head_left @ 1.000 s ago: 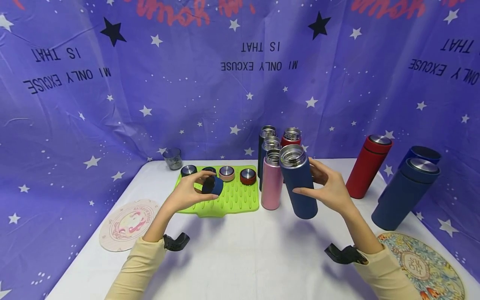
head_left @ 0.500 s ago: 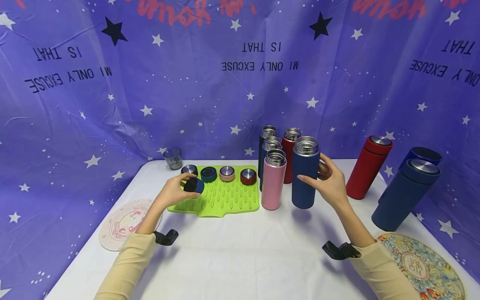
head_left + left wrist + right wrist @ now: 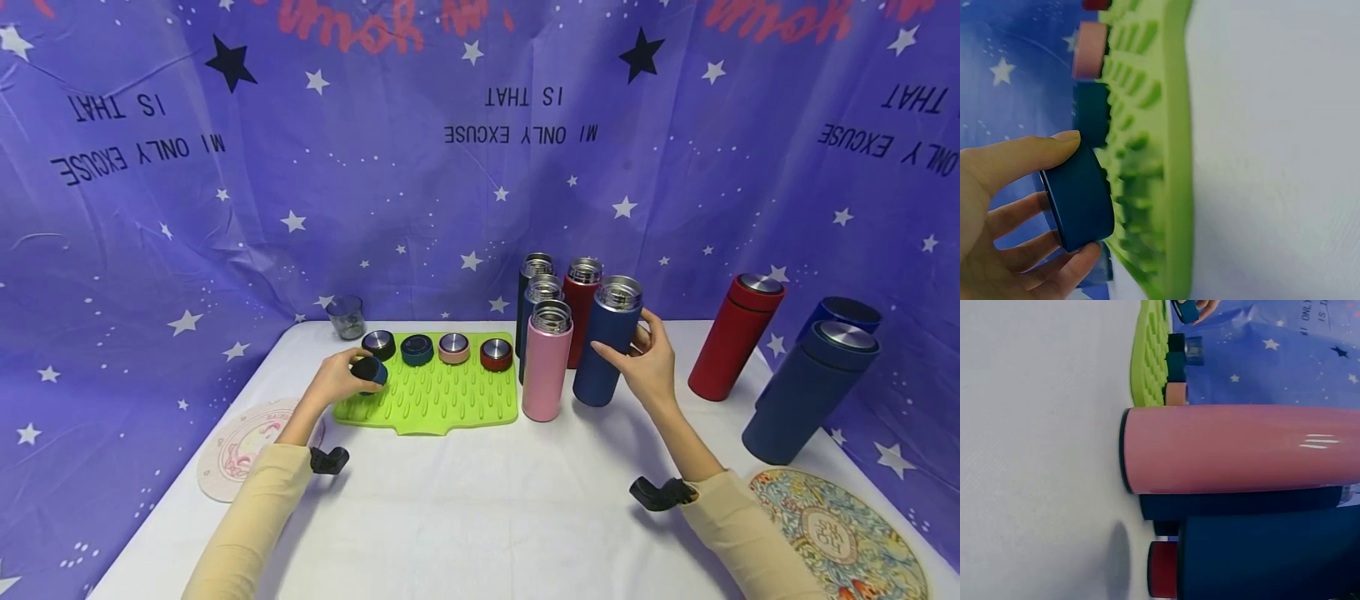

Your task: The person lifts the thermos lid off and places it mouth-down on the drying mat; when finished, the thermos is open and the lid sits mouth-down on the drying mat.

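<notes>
My left hand (image 3: 335,382) pinches a blue lid (image 3: 370,374) between thumb and fingers over the left part of the green mat (image 3: 442,400). In the left wrist view the lid (image 3: 1079,199) is tilted, close to the mat's surface; whether it touches cannot be told. My right hand (image 3: 651,361) grips a blue bottle (image 3: 597,354) without a lid, its top leaning slightly right, beside the pink bottle (image 3: 545,375). The right wrist view shows the blue bottle (image 3: 1266,556) beside the pink one (image 3: 1235,449), its base a little off the table.
Black (image 3: 378,344), teal (image 3: 417,350), pink (image 3: 453,347) and red (image 3: 496,354) lids line the mat's back. Other lidless bottles, one red (image 3: 581,312), stand behind the pink one. Capped bottles (image 3: 735,342) stand right. A glass (image 3: 347,317) and round mats (image 3: 247,454) lie around.
My left hand has carried the blue lid left and down to the mat. My right hand has moved the blue bottle down and back, beside the other bottles.
</notes>
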{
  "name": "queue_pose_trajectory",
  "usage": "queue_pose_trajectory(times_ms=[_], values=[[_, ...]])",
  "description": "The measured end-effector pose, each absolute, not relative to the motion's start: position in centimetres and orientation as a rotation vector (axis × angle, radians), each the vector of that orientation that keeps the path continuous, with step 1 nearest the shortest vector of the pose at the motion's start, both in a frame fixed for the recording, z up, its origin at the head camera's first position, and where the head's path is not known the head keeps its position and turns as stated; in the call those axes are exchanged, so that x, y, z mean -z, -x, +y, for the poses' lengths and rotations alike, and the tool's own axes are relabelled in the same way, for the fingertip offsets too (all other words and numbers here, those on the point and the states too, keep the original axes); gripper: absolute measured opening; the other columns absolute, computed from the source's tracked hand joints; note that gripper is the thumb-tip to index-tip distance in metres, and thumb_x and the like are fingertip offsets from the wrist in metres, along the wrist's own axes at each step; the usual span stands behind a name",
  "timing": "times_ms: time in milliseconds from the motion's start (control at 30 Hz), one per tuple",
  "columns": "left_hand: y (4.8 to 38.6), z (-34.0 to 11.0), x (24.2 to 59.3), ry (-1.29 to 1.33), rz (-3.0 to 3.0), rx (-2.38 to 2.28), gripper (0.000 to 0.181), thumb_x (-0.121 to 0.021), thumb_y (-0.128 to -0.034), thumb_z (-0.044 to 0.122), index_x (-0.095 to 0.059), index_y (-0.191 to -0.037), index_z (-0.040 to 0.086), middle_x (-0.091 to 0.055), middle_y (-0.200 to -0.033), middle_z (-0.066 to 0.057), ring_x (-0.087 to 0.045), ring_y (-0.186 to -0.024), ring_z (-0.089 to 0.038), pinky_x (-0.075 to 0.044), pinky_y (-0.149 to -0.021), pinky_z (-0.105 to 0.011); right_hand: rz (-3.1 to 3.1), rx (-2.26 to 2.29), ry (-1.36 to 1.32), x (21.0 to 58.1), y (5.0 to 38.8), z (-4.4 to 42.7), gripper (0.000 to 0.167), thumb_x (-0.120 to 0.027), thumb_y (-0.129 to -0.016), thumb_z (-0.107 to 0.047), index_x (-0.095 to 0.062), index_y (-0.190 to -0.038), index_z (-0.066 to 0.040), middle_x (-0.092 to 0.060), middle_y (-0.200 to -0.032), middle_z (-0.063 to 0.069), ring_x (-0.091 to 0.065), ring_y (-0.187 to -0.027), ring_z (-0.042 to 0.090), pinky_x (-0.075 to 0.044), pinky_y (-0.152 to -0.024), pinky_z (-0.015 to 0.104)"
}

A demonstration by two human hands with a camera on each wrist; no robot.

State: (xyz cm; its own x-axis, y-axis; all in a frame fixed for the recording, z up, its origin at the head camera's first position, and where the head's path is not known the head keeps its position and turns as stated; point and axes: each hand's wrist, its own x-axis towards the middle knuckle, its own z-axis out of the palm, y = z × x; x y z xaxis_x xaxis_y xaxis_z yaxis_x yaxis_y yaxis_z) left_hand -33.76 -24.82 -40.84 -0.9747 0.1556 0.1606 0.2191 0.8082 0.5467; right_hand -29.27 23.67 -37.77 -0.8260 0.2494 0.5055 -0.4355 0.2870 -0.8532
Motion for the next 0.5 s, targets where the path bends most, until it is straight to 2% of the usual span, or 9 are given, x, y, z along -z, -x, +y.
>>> queue_pose_trajectory(times_ms=[233,500], values=[[34.7,-25.2,41.5,0.24,-2.945,0.873,0.069,-0.083,-0.0741,0.022,-0.053,-0.13,-0.004,-0.053,-0.125,-0.035,-0.05,-0.115,-0.049,-0.042,-0.095,-0.059,-1.951,-1.571,-0.133,38.9,30.5,23.0,0.081,-0.087,-0.071,-0.013,-0.042,-0.138,-0.01,-0.065,-0.119,0.016,-0.063,-0.1,0.018,-0.053,-0.088,0.033],[35.3,-25.2,42.1,0.271,-2.956,0.888,0.068,-0.082,-0.0747,0.021,-0.052,-0.13,-0.006,-0.054,-0.122,-0.035,-0.051,-0.113,-0.049,-0.042,-0.095,-0.059,-1.928,-1.584,-0.136,40.3,31.7,22.4,0.081,-0.088,-0.069,-0.015,-0.043,-0.137,-0.009,-0.065,-0.117,0.017,-0.064,-0.1,0.023,-0.054,-0.084,0.03]])
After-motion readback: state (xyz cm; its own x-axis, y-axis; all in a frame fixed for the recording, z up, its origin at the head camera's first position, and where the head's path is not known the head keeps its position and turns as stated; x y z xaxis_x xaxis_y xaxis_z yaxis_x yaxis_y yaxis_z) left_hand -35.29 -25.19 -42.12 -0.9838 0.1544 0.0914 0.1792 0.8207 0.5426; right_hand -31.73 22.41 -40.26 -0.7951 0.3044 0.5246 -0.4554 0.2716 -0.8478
